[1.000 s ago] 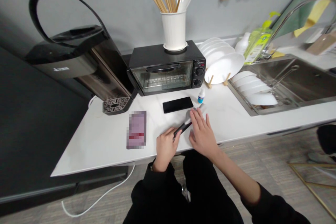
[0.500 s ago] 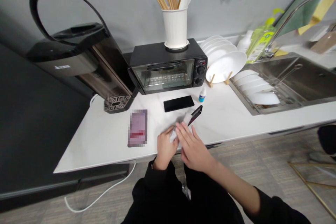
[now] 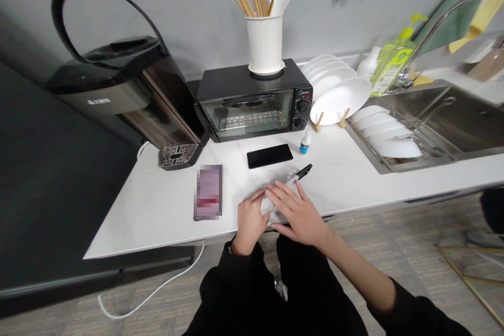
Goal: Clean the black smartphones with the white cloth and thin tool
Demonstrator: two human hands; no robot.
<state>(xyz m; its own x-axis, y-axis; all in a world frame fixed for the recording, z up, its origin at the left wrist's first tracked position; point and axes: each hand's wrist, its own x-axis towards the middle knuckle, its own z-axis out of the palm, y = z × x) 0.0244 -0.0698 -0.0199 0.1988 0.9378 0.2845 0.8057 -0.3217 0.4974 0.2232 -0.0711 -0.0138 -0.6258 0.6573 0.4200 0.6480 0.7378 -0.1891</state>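
My left hand (image 3: pixel 251 220) is closed around the near end of a thin black object that looks like a phone (image 3: pixel 304 171). Only its far end shows, tilted up to the right above the counter. A white wipe or tissue (image 3: pixel 271 209) lies against it, mostly covered by my fingers. My right hand (image 3: pixel 301 216) holds this wipe over the phone, with long fingers laid across it and the thumb below. Beyond my hands, a black phone-like slab (image 3: pixel 270 156) lies flat. A small white bottle with a blue label (image 3: pixel 304 144) stands just right of that slab.
A purple blurred slab (image 3: pixel 208 192) lies left on the white counter (image 3: pixel 157 215). Behind stand a dark water dispenser (image 3: pixel 129 89) and a toaster oven (image 3: pixel 252 100) topped by a chopstick holder (image 3: pixel 264 42). At right are racked plates (image 3: pixel 340 100) and a sink (image 3: pixel 464 115) with bowls.
My right hand has shifted slightly right with its fingers flatter over the wipe. The phone's far end has tipped lower and to the right. My left hand keeps its grip.
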